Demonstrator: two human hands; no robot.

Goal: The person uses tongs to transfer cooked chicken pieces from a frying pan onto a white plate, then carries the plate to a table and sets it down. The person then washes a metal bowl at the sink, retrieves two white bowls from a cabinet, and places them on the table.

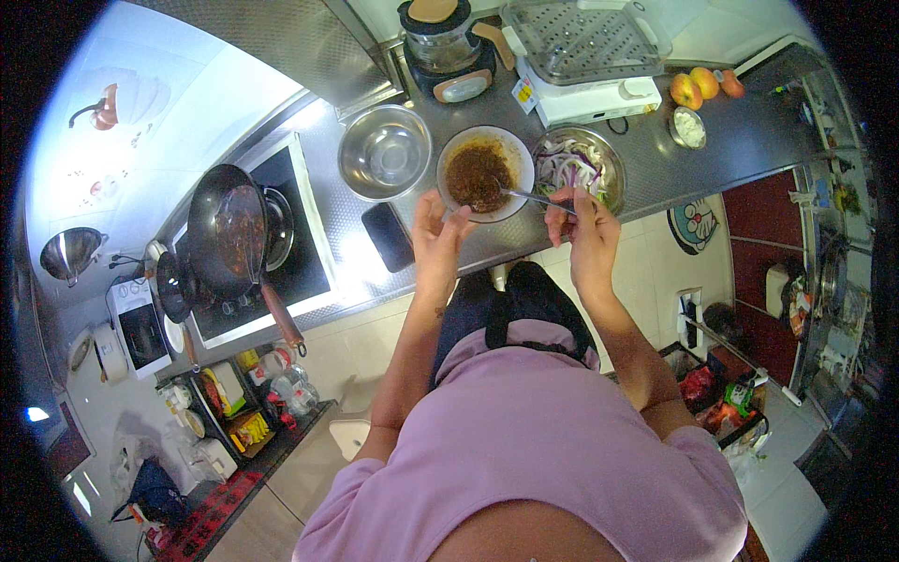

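Note:
My left hand (442, 228) grips the near left rim of a white bowl (523, 158), its thumb over the edge. Dark brown sauce with grainy bits (479, 174) lies in the bowl. In my right hand (584, 221) is the handle of a metal spoon (537, 199), whose tip dips into the sauce. Just behind that hand, a metal bowl of sliced onion (572, 165) touches or nearly touches the white bowl. An empty stainless steel bowl (385, 153) stands to the left.
A wok (228, 232) with dark reddish food sits at the hob, its wooden handle (281, 316) jutting over the counter edge. A black phone (388, 237) lies near my left hand. Behind are a glass kettle (449, 53) and a white appliance (597, 102); fruit (687, 91) and a small bowl (687, 128) stand right.

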